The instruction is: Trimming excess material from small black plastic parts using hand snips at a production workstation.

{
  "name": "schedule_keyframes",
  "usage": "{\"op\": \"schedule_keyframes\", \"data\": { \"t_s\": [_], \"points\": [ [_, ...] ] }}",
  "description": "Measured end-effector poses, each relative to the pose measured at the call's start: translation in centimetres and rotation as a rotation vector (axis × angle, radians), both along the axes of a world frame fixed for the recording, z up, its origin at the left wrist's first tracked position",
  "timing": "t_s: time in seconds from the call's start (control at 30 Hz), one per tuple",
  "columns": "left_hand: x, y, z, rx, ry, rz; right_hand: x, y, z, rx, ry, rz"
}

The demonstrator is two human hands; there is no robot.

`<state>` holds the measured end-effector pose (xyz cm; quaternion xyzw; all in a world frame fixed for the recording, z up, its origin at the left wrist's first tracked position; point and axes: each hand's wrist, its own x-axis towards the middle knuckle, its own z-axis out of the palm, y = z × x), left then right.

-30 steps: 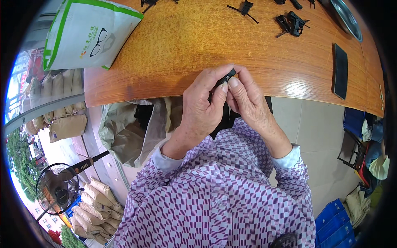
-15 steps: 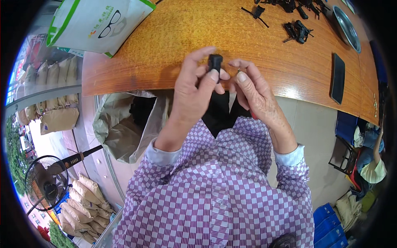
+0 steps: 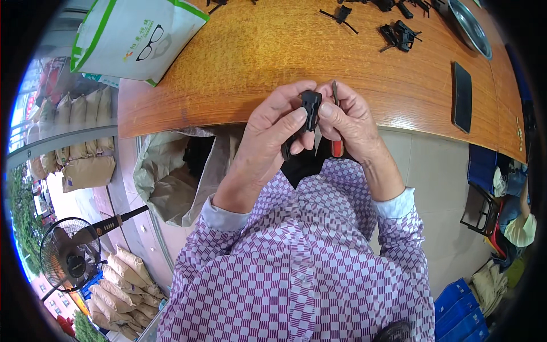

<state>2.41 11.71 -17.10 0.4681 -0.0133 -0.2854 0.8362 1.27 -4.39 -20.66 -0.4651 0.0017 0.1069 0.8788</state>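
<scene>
My left hand (image 3: 266, 132) is closed on a small black plastic part (image 3: 311, 101), the thumb pressed against its side, just in front of the table's near edge. A thin black piece also shows below those fingers. In my right hand (image 3: 360, 130) is a slim hand tool with a red handle (image 3: 337, 149) and a narrow metal tip pointing up; whether it is a knife or a scraper, I cannot tell. The right thumb rests close against the black part, and both hands nearly touch. Several similar black parts (image 3: 401, 36) lie at the far right of the wooden table (image 3: 262, 51).
A black phone (image 3: 462, 97) and a metal basin (image 3: 469, 28) are on the table's right. At the far left stands a white bag with green trim (image 3: 128, 43). Below the near edge hangs an open sack (image 3: 171, 188). A fan (image 3: 71, 256) stands left; another person (image 3: 518, 228) is at the right.
My hands have come together, the right one moving in against the black plastic part. The red handle and metal tip of the tool now show more. The view has shifted slightly.
</scene>
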Motion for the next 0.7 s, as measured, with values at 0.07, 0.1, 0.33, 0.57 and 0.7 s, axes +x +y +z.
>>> {"op": "schedule_keyframes", "data": {
  "t_s": [0.07, 0.1, 0.33, 0.57, 0.7],
  "points": [
    [0.2, -0.1, -0.2, 0.083, -0.065, -0.046, -0.2, -0.8, -0.3, 0.026, 0.040, 0.071],
    [0.3, -0.1, -0.4, 0.163, -0.129, -0.085, -0.4, -1.0, -0.4, 0.032, 0.040, 0.067],
    [0.2, -1.6, -0.9, 0.516, -0.541, -0.215, -1.3, -1.6, -1.3, -0.232, -0.162, -0.019],
    [0.4, -1.9, -1.1, 0.570, -0.476, -0.109, -3.0, -0.8, 1.1, -0.358, 0.006, -0.022],
    [0.8, -1.5, -1.0, 0.616, -0.523, -0.146, -2.9, -0.1, 0.7, -0.405, -0.011, -0.013]
  ]
}}
